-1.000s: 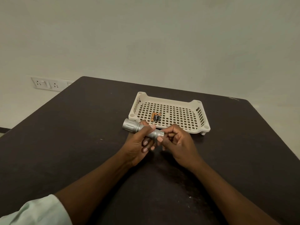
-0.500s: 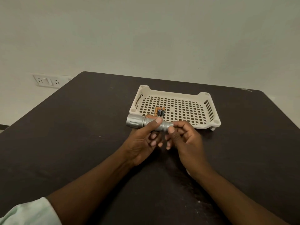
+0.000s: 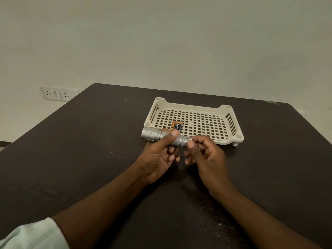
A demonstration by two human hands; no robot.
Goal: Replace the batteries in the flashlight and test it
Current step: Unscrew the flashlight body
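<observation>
A silver metal flashlight (image 3: 152,135) lies level above the dark table, its wide head pointing left. My left hand (image 3: 158,155) is wrapped around its barrel, thumb on top. My right hand (image 3: 204,155) pinches the tail end of the flashlight (image 3: 189,140) between thumb and fingers. Just behind the flashlight, a few small black-and-copper batteries (image 3: 177,126) lie in the near left corner of a cream slotted tray (image 3: 231,123).
The dark table (image 3: 89,150) ends at a far edge by a plain wall. A white wall socket panel (image 3: 53,93) sits at the far left beyond the table edge. A pale sleeve (image 3: 30,234) covers my left forearm.
Both hands with the flashlight have risen slightly toward the tray. My right fingers have shifted their hold on the tail end. The camera view has moved a little.
</observation>
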